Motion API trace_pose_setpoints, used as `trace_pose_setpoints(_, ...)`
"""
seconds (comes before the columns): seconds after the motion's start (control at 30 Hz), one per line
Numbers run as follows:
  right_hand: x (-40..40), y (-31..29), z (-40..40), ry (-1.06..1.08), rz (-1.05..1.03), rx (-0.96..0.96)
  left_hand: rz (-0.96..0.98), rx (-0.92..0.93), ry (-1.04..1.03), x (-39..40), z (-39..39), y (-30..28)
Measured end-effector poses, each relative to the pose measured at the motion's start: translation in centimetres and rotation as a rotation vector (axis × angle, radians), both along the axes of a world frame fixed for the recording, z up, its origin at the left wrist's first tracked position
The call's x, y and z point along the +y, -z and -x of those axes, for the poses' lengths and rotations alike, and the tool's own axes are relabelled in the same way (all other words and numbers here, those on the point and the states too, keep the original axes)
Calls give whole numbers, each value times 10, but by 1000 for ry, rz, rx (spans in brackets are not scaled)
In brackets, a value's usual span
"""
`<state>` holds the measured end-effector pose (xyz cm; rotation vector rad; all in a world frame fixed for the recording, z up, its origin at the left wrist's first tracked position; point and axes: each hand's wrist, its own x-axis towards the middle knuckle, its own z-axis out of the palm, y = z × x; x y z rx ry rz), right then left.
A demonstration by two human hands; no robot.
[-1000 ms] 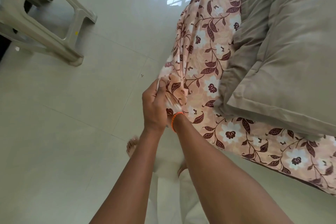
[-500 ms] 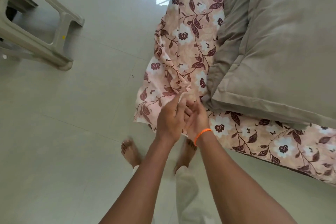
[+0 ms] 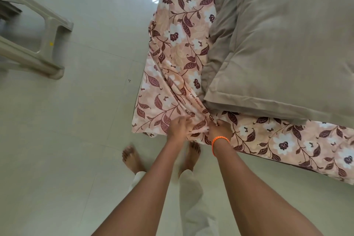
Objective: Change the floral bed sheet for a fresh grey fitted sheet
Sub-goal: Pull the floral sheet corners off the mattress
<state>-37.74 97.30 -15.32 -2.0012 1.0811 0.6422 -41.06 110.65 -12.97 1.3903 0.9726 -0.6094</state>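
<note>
At the far left I see a grey plastic stool (image 3: 38, 48) lying on the pale tiled floor (image 3: 57, 140), cut off by the frame edge so I cannot make out its full shape. Two bare feet stand on the tiles in the near middle, the right one partly hidden behind my forearm and somewhat blurred. My left hand (image 3: 179, 126) reaches forward with the arm straight, fingers curled down into a bunch of the floral bed sheet (image 3: 182, 48) at the near corner of the bed; the fingertips are buried in the folds, so I cannot see how deep the grip goes. Just beside it, my right hand (image 3: 220, 129), with an orange band (image 3: 220, 141) on the wrist, grips the same gathered corner, knuckles up, fingers tucked into the cloth. The sheet hangs down the left side of the bed and runs along the near edge to the right. A large grey pillow (image 3: 287, 44) lies on top of it, cut off at the right and far edges.
</note>
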Motion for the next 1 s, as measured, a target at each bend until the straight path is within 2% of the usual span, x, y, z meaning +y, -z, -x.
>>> trace_pose_setpoints(0.1, 11, -13, 4, -17, 229, 73, -137, 21, -8, 16, 3, 11)
trace_pose_setpoints(0.2, 41, -29, 5, -62, 278, 57, -161, 20, -52, 34, 3, 14)
trace_pose_setpoints(0.27, 63, -34, 5, -98, 174, -5, -163, 6, -144, 46, 0, 8)
trace_pose_setpoints(0.4, 113, -56, 2, -188, -187, -168, -163, -35, -192, 83, 1, -12)
trace_pose_setpoints(0.53, 164, -107, -11, -220, -349, -204, -166, -114, -277, 138, 3, -60)
trace_pose_setpoints(0.77, 240, -213, -40, -374, -331, -228, -263, -208, -298, 258, 5, -183)
trace_pose_setpoints(1.0, 285, -278, -79, -426, -295, -329, -324, -302, -213, 353, -11, -273)
